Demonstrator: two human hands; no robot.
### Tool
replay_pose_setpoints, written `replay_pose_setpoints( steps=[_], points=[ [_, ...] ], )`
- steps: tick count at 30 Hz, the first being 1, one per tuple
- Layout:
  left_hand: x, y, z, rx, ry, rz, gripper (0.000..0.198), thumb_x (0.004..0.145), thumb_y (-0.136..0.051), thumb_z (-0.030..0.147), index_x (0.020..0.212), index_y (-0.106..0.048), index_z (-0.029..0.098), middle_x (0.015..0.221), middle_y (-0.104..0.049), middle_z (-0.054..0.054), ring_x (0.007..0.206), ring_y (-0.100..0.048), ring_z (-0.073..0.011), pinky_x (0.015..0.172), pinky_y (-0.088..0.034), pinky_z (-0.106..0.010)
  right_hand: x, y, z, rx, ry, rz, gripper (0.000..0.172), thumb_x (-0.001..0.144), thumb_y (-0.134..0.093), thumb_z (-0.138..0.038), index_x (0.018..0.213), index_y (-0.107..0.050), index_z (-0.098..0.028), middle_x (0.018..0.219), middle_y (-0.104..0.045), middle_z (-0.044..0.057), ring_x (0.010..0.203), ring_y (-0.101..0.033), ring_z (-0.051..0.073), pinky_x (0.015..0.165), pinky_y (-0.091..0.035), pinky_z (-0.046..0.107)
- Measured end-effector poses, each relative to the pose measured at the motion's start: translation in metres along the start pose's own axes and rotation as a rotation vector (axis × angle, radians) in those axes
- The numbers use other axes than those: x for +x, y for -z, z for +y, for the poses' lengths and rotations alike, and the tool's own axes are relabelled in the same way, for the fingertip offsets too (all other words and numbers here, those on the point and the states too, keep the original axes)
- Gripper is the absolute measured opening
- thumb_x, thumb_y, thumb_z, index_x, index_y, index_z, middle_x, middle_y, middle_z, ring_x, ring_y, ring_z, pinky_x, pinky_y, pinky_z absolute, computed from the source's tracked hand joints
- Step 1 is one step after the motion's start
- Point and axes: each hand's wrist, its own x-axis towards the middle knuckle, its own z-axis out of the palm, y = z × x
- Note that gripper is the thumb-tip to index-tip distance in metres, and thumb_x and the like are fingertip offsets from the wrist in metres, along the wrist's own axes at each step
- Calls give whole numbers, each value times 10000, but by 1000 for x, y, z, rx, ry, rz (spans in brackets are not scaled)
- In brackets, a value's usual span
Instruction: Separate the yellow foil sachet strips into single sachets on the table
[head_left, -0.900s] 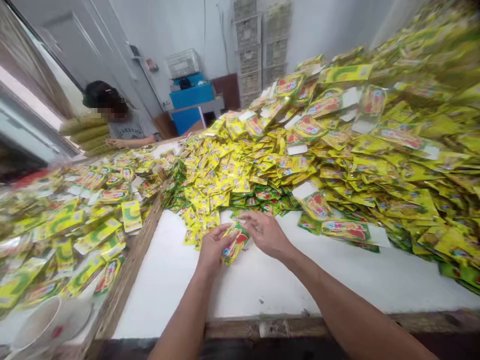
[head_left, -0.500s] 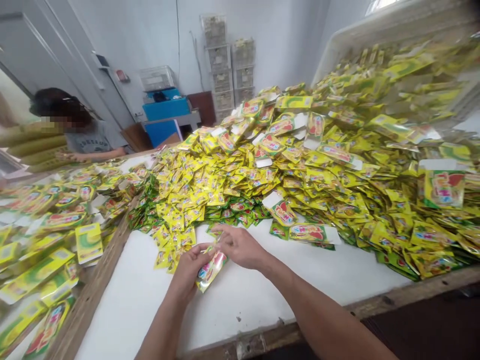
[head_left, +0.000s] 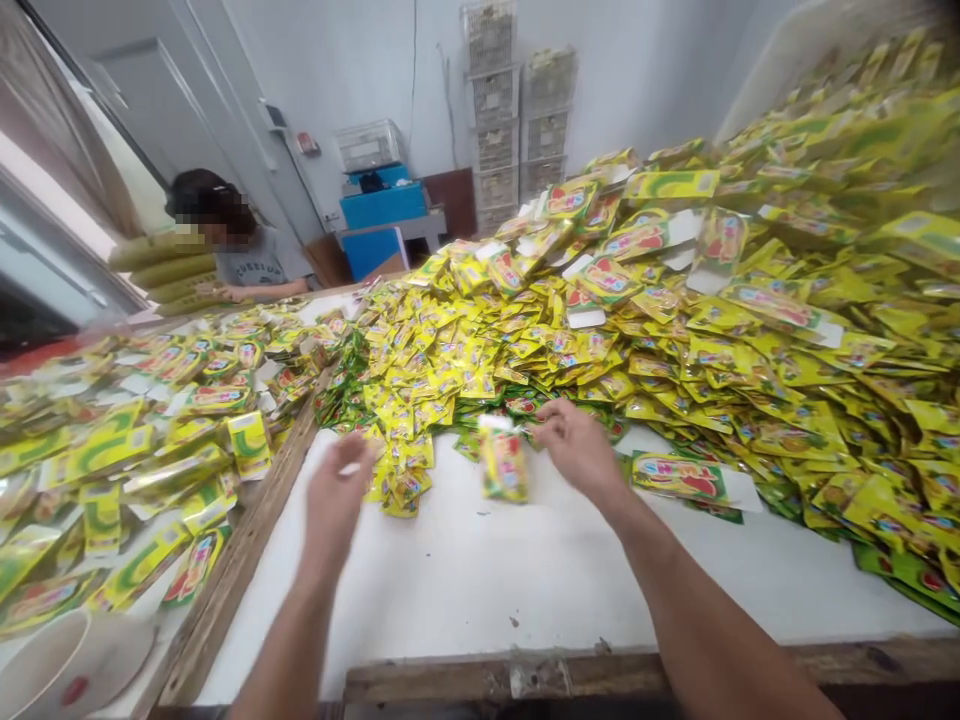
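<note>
A yellow and green packet (head_left: 504, 466) with a white top strip hangs upright just above the white table top (head_left: 480, 580), smeared by motion. My right hand (head_left: 576, 452) is beside it on the right, fingers curled, and seems to pinch its upper corner. My left hand (head_left: 335, 495) is raised to the packet's left, blurred, fingers stretched up with nothing in them. A huge heap of similar packets (head_left: 675, 300) rises behind both hands. Small yellow sachets (head_left: 420, 370) spill toward the left hand.
A wooden rail (head_left: 247, 560) divides this table from a left table strewn with more packets (head_left: 135, 440). Another person (head_left: 240, 255) sits at the far left beside stacked rolls. A white bowl (head_left: 67, 665) sits bottom left. Blue bins (head_left: 382, 205) and crates stand at the back wall.
My hands have parted: the left hand has let go of the packet and swung left. The packet has gone up and right with the right hand.
</note>
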Motion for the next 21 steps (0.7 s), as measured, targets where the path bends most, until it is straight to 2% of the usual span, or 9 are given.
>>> replay_pose_setpoints(
  steps=[2, 4, 6, 9, 11, 14, 16, 18, 21],
  points=[
    [-26, -34, -14, -44, 208, -344, 595, 610, -739, 447, 1105, -569, 165, 949, -665, -96, 857, -630, -216, 760, -496, -339, -7, -22, -6, 133, 84, -114, 92, 786, -519, -265, 850, -559, -211, 651, -664, -2, 607, -603, 160, 566, -402, 247],
    [-42, -56, -24, 0, 276, -487, 660, 598, -755, 406, 1168, -532, 159, 937, -667, -98, 786, -638, -199, 716, -496, -316, -9, -38, -7, 69, 196, -116, 109, 789, -495, -222, 862, -575, -211, 691, -671, 7, 638, -599, 164, 589, -414, 256],
    [-49, -63, -27, 146, 232, -508, 673, 602, -748, 391, 1189, -510, 162, 919, -661, -79, 717, -630, -183, 691, -487, -308, -2, -47, -4, -108, 329, -14, 227, 771, -473, -132, 946, -599, -201, 849, -693, 51, 788, -592, 197, 675, -419, 288],
    [-54, -60, -17, 441, 86, -469, 587, 684, -666, 463, 1177, -515, 181, 929, -650, -61, 721, -620, -191, 715, -472, -328, 19, -51, 6, -363, 485, 81, 432, 731, -447, -17, 1101, -591, -185, 1152, -640, 93, 1040, -502, 257, 794, -371, 355],
    [-62, -61, -5, 580, -28, -453, 493, 753, -589, 491, 1127, -547, 173, 950, -640, -72, 795, -615, -211, 765, -462, -345, 31, -53, 13, -436, 522, 90, 403, 766, -433, -17, 1076, -616, -199, 1124, -659, 85, 1054, -487, 264, 819, -335, 389],
    [-86, -77, 11, 701, -198, -539, 442, 759, -579, 506, 998, -603, 135, 965, -618, -112, 922, -582, -256, 835, -443, -369, 38, -54, 20, -338, 494, 130, 247, 833, -432, -105, 856, -659, -200, 860, -700, 81, 984, -515, 250, 837, -322, 400],
    [-105, -93, 17, 759, -264, -641, 501, 701, -617, 557, 942, -620, 117, 964, -604, -137, 947, -560, -291, 846, -435, -401, 36, -53, 21, -146, 419, 159, 203, 838, -440, -175, 776, -632, -198, 808, -677, 77, 931, -532, 233, 813, -357, 374],
    [-118, -108, 18, 774, -273, -734, 554, 653, -644, 581, 935, -623, 105, 975, -595, -158, 950, -548, -317, 838, -428, -425, 33, -49, 20, 122, 282, 124, 153, 823, -460, -268, 774, -589, -202, 786, -647, 59, 830, -552, 208, 741, -408, 337],
    [-122, -117, 18, 692, -170, -833, 534, 586, -707, 536, 897, -614, 112, 970, -598, -176, 927, -548, -330, 775, -425, -397, 27, -41, 18, 552, 23, -45, 196, 760, -527, -408, 772, -507, -213, 700, -586, 4, 648, -556, 164, 618, -454, 303]
  ],
)
